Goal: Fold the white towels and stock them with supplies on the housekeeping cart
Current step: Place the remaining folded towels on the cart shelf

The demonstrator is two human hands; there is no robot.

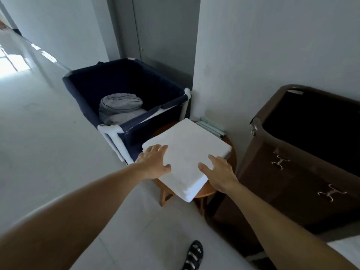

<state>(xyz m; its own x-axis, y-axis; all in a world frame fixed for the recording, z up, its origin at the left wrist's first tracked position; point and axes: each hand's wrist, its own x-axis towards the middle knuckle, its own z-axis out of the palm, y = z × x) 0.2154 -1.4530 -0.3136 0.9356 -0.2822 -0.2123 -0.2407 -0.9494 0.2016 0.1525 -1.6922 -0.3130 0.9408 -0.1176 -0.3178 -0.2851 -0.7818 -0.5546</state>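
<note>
1. A sandalled foot [192, 256] stands on the pale tiled floor at the bottom of the view, and both bare forearms reach forward above it.
2. The left hand [153, 160] lies flat on the near-left corner of the folded white towel [187, 152]. Its fingers [157, 149] are spread apart and rest on the cloth, gripping nothing.
3. The right hand [218, 170] sits at the towel's near-right edge with its fingers straight and slightly apart. The thumb lies on top, and I cannot tell whether the palm touches.
4. The towel is a thick, squared pad lying between the two hands on a small round wooden bench [208, 189], with its near corner overhanging the rim.
5. Judgement: folding looks finished and the pick-up for stocking is in hand. The next move calls for sliding both hands under opposite edges and lifting level so the layers do not slump open.
6. The brown housekeeping cart [303, 172] stands just right of the bench with its bin open on top.
7. Behind the bench, a navy laundry hamper [124, 78] holds bundled grey linen [118, 106].
</note>
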